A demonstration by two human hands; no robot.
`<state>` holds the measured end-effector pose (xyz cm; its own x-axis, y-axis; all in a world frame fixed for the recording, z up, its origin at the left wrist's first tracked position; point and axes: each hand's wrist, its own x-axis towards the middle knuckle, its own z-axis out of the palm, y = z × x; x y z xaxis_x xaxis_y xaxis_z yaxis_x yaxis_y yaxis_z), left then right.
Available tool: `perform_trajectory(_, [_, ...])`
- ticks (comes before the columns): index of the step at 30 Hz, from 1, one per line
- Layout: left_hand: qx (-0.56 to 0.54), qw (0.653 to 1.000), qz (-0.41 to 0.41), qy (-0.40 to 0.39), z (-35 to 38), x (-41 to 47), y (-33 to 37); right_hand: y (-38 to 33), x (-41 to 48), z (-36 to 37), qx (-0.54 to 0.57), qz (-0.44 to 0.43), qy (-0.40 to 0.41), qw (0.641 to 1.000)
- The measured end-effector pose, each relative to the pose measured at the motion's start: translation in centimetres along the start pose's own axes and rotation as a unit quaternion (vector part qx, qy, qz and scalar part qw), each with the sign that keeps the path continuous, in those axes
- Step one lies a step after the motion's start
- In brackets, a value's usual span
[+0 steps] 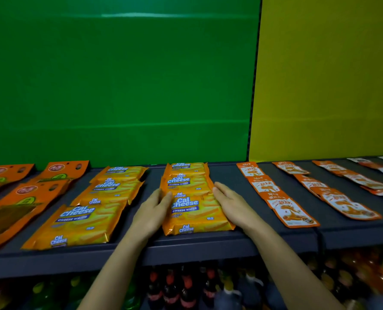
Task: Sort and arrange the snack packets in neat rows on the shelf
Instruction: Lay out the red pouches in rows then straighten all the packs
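1. Dark grey shelf (237,240) running the whole width of the view, with a green back panel (119,86) on the left and a yellow back panel (326,81) on the right.
2. Middle row of Cal Cheese wafer packets (192,211) lined up from the back edge to the front edge, overlapping one another, labels facing up.
3. Left hand (151,212) flat against the left side of that row, fingers together and extended, thumb lying on the front packet; open, pressing rather than clasping.
4. Right hand (233,205) flat against the right side of the same row, fingers straight and pointing toward the back edge; also open, nothing clasped.
5. Second row of Cal Cheese packets (81,220) just to the left, likewise overlapped from back to front, slanting toward the front left.
6. Orange hanging-tab pouches (23,204) further left, reaching the left end of the shelf.
7. Orange-and-white sachets (284,202) in a row to the right of the hands, apart from the middle row; more such sachets (342,198) in further rows toward the right end.
8. Bottled drinks (174,291) on the level below the front edge, blurred.
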<state>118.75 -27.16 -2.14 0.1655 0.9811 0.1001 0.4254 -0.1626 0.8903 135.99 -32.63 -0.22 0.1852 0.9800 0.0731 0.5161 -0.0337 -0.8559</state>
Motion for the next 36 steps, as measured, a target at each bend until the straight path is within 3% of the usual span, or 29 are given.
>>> perform_trajectory(10, [-0.013,0.999,-0.015,-0.034,-0.1,0.3,0.4,-0.1,0.3,0.7,0.005,-0.007,0.01,1.0])
perform_trajectory(16, [0.011,0.998,-0.016,-0.064,-0.6,1.2,0.6,-0.1,0.7,-0.1,0.006,-0.001,-0.025,1.0])
perform_trajectory(24, [0.035,0.999,-0.021,-0.032,0.1,5.4,2.6,0.0,5.8,-0.8,-0.026,-0.008,0.036,0.999])
perform_trajectory(30, [0.05,0.995,-0.078,-0.03,0.8,9.0,2.0,0.7,9.6,0.2,0.026,0.031,0.017,0.999])
perform_trajectory(36, [0.07,0.997,-0.04,-0.003,1.7,9.8,1.3,1.4,10.9,0.7,-0.004,0.021,0.027,0.999])
